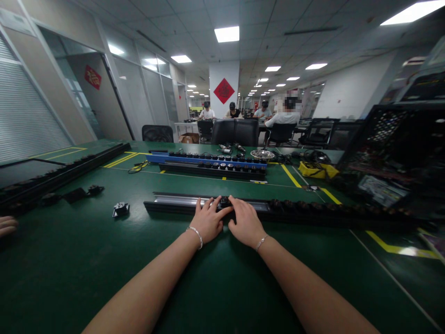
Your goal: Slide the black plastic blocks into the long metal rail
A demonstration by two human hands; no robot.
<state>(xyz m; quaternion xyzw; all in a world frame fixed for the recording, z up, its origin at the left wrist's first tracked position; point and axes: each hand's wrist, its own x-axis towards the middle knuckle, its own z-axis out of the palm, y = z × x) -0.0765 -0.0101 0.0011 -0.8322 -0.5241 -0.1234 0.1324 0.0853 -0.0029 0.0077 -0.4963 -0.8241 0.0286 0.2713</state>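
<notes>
A long black rail with a shiny inner channel lies across the green table before me. Between my hands a small black block sits in or on the rail; fingers partly cover it. My left hand has its index fingertip at the block's left side and its thumb in front, while the other fingers rest spread along the rail. On the block's right side is the index fingertip of my right hand, its thumb pointing left. Several similar dark modules line the rail's right part.
A loose module lies left of the rail. Farther back are a blue rail with modules, a metal bowl and a yellow item. An open computer case stands at right. Another person's hand shows at the left edge.
</notes>
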